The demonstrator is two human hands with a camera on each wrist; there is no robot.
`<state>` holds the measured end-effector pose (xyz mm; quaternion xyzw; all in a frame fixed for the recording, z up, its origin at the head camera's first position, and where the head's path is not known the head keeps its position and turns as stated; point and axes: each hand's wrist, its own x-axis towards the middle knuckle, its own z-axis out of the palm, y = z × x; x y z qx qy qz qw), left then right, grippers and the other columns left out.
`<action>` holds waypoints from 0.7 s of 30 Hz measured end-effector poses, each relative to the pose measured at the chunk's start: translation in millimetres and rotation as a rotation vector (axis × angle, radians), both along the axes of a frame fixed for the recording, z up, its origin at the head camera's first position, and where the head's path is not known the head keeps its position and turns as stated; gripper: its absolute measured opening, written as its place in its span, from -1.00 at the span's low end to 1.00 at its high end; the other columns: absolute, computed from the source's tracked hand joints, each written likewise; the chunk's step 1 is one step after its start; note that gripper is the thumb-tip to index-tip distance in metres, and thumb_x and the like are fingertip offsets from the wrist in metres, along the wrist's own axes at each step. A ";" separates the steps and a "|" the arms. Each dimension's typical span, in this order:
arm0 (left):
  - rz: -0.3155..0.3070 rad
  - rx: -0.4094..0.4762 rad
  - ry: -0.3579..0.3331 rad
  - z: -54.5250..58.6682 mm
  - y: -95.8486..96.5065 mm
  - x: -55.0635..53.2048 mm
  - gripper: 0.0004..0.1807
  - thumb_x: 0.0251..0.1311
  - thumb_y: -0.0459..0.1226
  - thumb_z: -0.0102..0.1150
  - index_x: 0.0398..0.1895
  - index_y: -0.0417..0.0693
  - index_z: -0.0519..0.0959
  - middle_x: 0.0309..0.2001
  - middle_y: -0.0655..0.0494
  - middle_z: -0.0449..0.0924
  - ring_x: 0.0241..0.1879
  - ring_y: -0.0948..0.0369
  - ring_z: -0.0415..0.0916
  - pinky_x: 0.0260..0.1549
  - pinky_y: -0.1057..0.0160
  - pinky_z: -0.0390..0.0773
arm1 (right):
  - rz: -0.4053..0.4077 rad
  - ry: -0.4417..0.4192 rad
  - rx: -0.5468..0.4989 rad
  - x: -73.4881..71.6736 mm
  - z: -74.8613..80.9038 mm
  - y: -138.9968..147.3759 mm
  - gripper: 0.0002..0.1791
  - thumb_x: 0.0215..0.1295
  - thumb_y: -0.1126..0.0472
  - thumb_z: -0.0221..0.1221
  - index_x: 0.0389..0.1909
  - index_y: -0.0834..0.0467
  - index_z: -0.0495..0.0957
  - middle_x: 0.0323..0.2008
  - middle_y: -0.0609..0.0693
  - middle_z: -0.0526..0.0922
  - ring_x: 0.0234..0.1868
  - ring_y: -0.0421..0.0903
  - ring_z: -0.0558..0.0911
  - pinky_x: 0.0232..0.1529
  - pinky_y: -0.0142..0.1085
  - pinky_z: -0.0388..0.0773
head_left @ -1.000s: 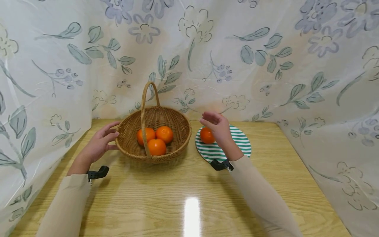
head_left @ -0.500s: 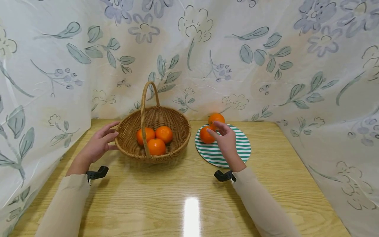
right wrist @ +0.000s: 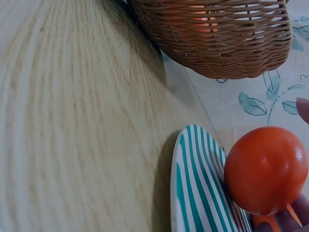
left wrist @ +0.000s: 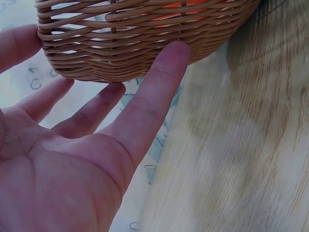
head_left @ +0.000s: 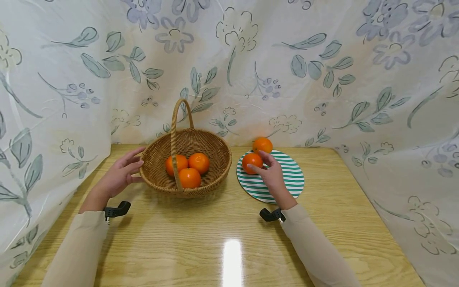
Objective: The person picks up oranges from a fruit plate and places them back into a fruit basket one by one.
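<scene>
My left hand (head_left: 120,175) touches the left side of a wicker basket (head_left: 218,175) with its fingertips, the fingers spread and fairly straight; the left wrist view shows the palm turned toward the woven wall. Three oranges (head_left: 189,177) lie in the basket, one partly behind its tall handle. On the right, my right hand (head_left: 273,175) has thumb and fingers around a glossy orange (head_left: 251,162) on a green-and-white striped round mat (head_left: 292,179). In the right wrist view, fingertips show at the edge of that orange. Another orange (head_left: 262,144) sits just behind it.
Everything stands on a light wooden table (head_left: 179,247). A floral-patterned curtain (head_left: 229,59) rises right behind the basket and mat and also borders both sides. Wood surface separates the basket from the mat.
The right hand has come down and left from above the mat, uncovering the rear orange, and its fingers have closed around the front one. The left hand and basket have stayed still.
</scene>
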<state>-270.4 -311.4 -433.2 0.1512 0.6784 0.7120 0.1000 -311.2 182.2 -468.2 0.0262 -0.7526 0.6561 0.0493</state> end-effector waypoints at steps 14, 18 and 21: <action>-0.033 0.002 -0.006 3.7 -1.0 -0.1 -0.32 0.61 -0.29 -0.12 0.67 -0.06 -0.07 0.28 -0.04 0.30 0.04 0.18 0.70 -0.12 0.15 0.77 | 0.012 -0.092 0.102 -11.4 -6.1 -3.0 -0.02 0.11 0.19 0.54 0.54 -0.02 0.28 0.44 0.10 0.38 0.37 0.16 0.41 0.45 0.07 0.38; -0.044 0.007 -0.005 3.6 -1.7 -0.4 -0.32 0.62 -0.31 -0.14 0.67 -0.08 -0.09 0.28 -0.03 0.30 0.05 0.19 0.71 -0.12 0.15 0.77 | 0.008 -0.093 0.108 -14.2 -7.3 -4.1 -0.04 0.10 0.26 0.53 0.53 0.00 0.30 0.44 0.11 0.37 0.34 0.18 0.42 0.43 0.09 0.41; -0.046 0.011 -0.005 2.8 -2.4 -0.5 -0.33 0.62 -0.31 -0.15 0.67 -0.08 -0.10 0.28 -0.05 0.28 0.04 0.20 0.71 -0.12 0.14 0.77 | 0.007 -0.084 0.120 -15.5 -8.3 -4.0 -0.06 0.10 0.27 0.53 0.51 0.01 0.32 0.44 0.11 0.36 0.34 0.19 0.43 0.42 0.09 0.42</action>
